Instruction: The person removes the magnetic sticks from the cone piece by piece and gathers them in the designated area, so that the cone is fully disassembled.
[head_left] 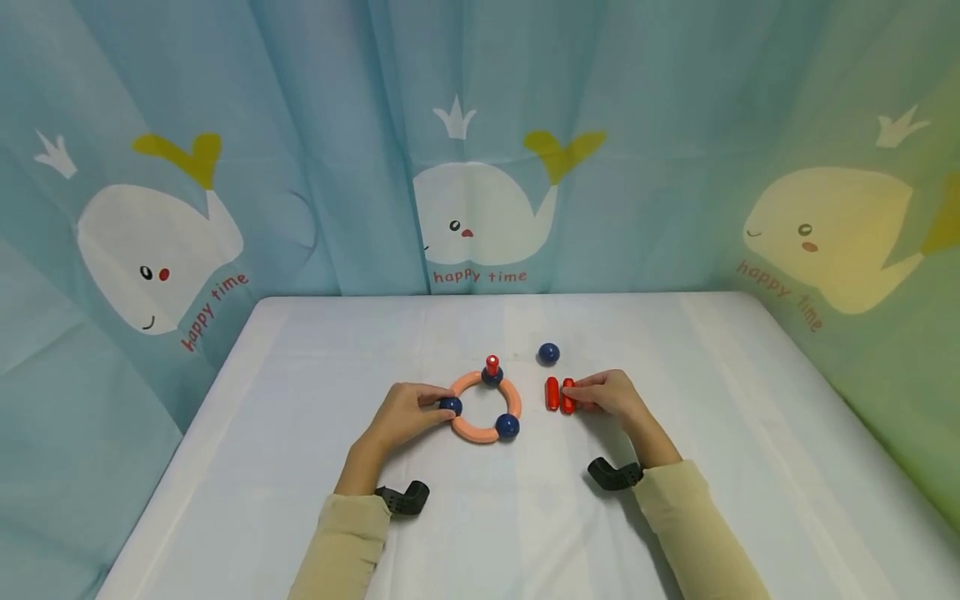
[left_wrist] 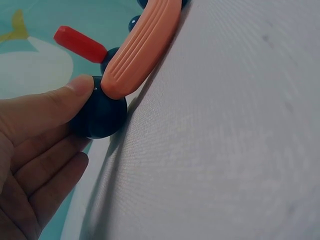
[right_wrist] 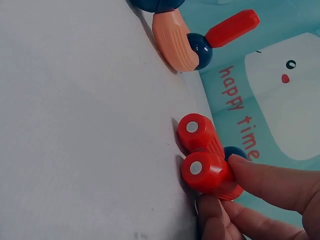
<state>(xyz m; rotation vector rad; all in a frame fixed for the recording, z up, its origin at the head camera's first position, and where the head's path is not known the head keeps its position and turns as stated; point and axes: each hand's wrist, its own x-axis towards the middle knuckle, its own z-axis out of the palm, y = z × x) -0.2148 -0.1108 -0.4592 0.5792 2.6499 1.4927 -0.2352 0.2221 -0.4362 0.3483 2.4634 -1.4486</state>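
Observation:
Three orange curved rods [head_left: 474, 434] and three dark blue balls form a ring lying on the table. My left hand [head_left: 405, 410] pinches the ring's left ball [left_wrist: 102, 117] between thumb and fingers. On the ring's back ball [head_left: 491, 378] a red straight rod [left_wrist: 80, 44] stands up; the front right ball [head_left: 507, 427] has no hand on it. To the right of the ring, two more red rods lie side by side. My right hand [head_left: 613, 395] pinches the right one, a red rod [right_wrist: 212, 175] with a silvery end. Its neighbour, the left red rod [head_left: 552, 393], lies close against it.
A loose dark blue ball [head_left: 549, 353] sits behind the two red rods. The white-covered table [head_left: 337, 333] reaches back to a blue curtain [head_left: 345, 208] printed with whales. Each wrist wears a black camera mount [head_left: 405, 498].

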